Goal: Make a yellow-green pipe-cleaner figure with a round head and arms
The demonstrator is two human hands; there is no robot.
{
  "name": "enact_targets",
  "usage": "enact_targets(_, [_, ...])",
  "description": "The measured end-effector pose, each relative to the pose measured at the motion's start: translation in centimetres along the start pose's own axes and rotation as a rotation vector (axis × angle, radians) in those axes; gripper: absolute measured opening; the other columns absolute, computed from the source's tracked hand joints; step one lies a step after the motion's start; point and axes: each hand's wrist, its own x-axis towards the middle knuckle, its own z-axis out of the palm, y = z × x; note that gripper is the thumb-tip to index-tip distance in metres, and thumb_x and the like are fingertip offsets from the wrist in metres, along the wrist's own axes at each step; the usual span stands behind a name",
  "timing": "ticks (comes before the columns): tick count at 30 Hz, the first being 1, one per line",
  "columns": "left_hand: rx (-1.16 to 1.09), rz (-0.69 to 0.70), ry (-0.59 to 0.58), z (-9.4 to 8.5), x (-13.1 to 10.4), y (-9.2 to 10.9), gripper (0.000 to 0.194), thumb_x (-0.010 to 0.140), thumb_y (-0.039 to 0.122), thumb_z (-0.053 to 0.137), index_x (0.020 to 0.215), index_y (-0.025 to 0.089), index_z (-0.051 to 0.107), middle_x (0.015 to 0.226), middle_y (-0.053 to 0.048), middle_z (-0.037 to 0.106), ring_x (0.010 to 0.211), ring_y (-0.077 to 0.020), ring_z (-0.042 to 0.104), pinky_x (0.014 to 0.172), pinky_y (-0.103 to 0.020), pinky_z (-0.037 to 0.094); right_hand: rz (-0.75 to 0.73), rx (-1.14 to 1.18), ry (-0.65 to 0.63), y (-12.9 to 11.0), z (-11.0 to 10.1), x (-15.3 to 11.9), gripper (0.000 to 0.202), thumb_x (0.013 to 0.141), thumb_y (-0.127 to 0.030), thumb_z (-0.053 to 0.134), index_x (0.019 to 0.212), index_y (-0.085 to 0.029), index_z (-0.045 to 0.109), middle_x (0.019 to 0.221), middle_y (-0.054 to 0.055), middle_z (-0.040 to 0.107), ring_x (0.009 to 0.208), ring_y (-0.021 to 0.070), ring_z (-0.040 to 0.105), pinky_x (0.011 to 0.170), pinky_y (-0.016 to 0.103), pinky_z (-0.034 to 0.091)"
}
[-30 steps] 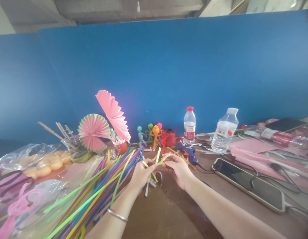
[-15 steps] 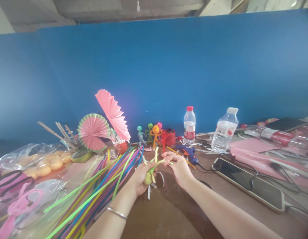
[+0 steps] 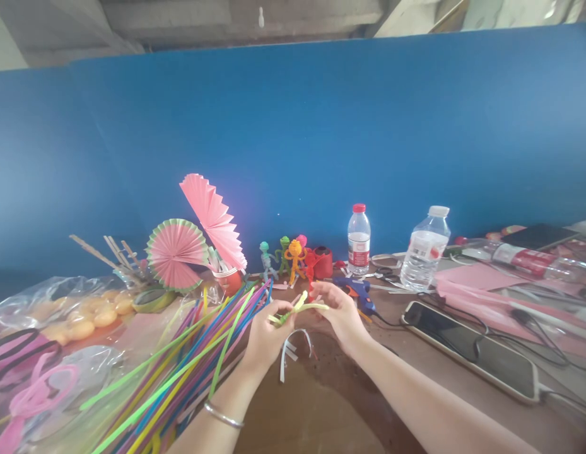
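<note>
Above the middle of the table, a yellow-green bundle of pipe cleaners (image 3: pixel 301 304) spans the gap between my hands. My left hand (image 3: pixel 267 334) is closed around its body, which the fingers mostly cover. With thumb and fingertips my right hand (image 3: pixel 339 314) pinches a strand that sticks out to the right. Just behind them stand small pipe-cleaner figures, among them an orange one (image 3: pixel 295 257), a light blue one (image 3: pixel 267 260) and a red one (image 3: pixel 310 265). Below lie thin white strips (image 3: pixel 286 353).
Long coloured pipe cleaners (image 3: pixel 183 359) lie at left, near pink paper fans (image 3: pixel 174 255). A blue glue gun (image 3: pixel 356 289) and two upright water bottles, one red-capped (image 3: pixel 359 243), one white-capped (image 3: pixel 425 252), stand behind my right hand. A phone (image 3: pixel 470 350) with cables lies at right.
My left hand has turned over the bundle, so its rounded body is now mostly covered. The strand that stood upright now leans right, towards my right hand, which stays nearly in place.
</note>
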Motion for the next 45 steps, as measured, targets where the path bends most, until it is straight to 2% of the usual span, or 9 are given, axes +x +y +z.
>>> enact_targets(2, [0.062,0.072,0.009,0.0,-0.1,0.1,0.007,0.074,0.016,0.056,0.078,0.017,0.061,0.079,-0.001,0.062,0.075,-0.0162,0.057,0.071,-0.026,0.044,0.084,0.079,0.005,0.1,0.0,0.0,0.028,0.063,-0.014,0.064,0.088,-0.024,0.057,0.076,-0.004,0.055,0.06,0.0087,0.053,0.05,0.018,0.041])
enact_targets(7, [0.193,0.261,-0.007,-0.3,-0.4,0.3,0.009,0.075,0.011,0.053,0.075,0.018,0.059,0.078,-0.002,0.06,0.076,-0.0155,0.056,0.071,-0.027,0.043,0.334,0.218,-0.063,0.7,-0.9,0.4,0.015,0.064,-0.021,0.067,0.07,-0.017,0.053,0.051,-0.007,0.049,0.037,0.0023,0.039,0.034,0.012,0.026])
enact_targets(11, [0.281,0.386,-0.034,-0.5,-0.4,0.2,0.011,0.077,0.01,0.053,0.079,0.018,0.06,0.081,-0.003,0.061,0.079,-0.0164,0.056,0.074,-0.029,0.043,0.502,0.298,-0.129,0.5,-1.8,0.8,0.011,0.065,-0.018,0.067,0.069,-0.014,0.057,0.052,-0.004,0.056,0.04,0.0035,0.047,0.037,0.012,0.036])
enact_targets(15, [0.364,0.486,-0.064,-0.6,-0.3,0.3,0.012,0.078,0.01,0.053,0.081,0.019,0.059,0.08,-0.003,0.063,0.081,-0.018,0.055,0.077,-0.033,0.042,0.679,0.353,-0.156,0.1,-2.2,1.0,0.006,0.072,-0.019,0.061,0.072,-0.014,0.058,0.053,-0.003,0.06,0.041,0.0042,0.053,0.039,0.011,0.043])
enact_targets(22, [0.563,0.644,-0.173,-0.8,-0.6,1.2,0.015,0.079,0.008,0.052,0.083,0.021,0.06,0.082,-0.002,0.066,0.086,-0.0202,0.055,0.081,-0.038,0.037,0.894,0.386,-0.215,-0.2,-2.5,1.1,0.021,0.079,-0.03,0.057,0.07,-0.011,0.057,0.052,0.0,0.061,0.041,0.0064,0.057,0.036,0.011,0.044])
enact_targets(27, [0.676,0.704,-0.164,-0.8,-0.6,1.0,0.014,0.08,0.008,0.051,0.084,0.02,0.058,0.083,-0.001,0.066,0.085,-0.0186,0.055,0.08,-0.037,0.036,0.876,0.379,-0.193,0.0,-2.4,1.0,0.019,0.079,-0.029,0.058,0.074,-0.011,0.057,0.056,0.003,0.063,0.047,0.0081,0.061,0.046,0.013,0.05])
enact_targets(33, [0.721,0.723,-0.115,-0.9,-0.7,0.5,0.014,0.081,0.009,0.051,0.086,0.02,0.059,0.085,-0.002,0.066,0.085,-0.0181,0.055,0.082,-0.037,0.035,0.793,0.372,-0.184,-0.3,-2.2,0.8,0.003,0.076,-0.016,0.059,0.078,-0.015,0.057,0.063,0.002,0.066,0.059,0.01,0.065,0.054,0.014,0.052])
enact_targets(40, [0.777,0.698,-0.11,-1.1,-0.7,0.7,0.016,0.082,0.011,0.05,0.088,0.021,0.06,0.088,-0.002,0.067,0.088,-0.0189,0.056,0.083,-0.037,0.034,0.705,0.337,-0.253,-0.8,-2.3,0.5,0.022,0.064,-0.004,0.067,0.081,-0.016,0.06,0.068,-0.001,0.066,0.055,0.0068,0.062,0.052,0.013,0.048])
enact_targets(45, [0.727,0.676,-0.12,-1.1,-0.7,0.7,0.017,0.083,0.013,0.05,0.089,0.022,0.062,0.089,-0.003,0.068,0.087,-0.0185,0.056,0.084,-0.037,0.034,0.643,0.281,-0.267,-0.3,-2.4,0.5,0.023,0.058,-0.004,0.071,0.076,-0.016,0.061,0.062,-0.003,0.064,0.047,0.0039,0.056,0.045,0.011,0.042])
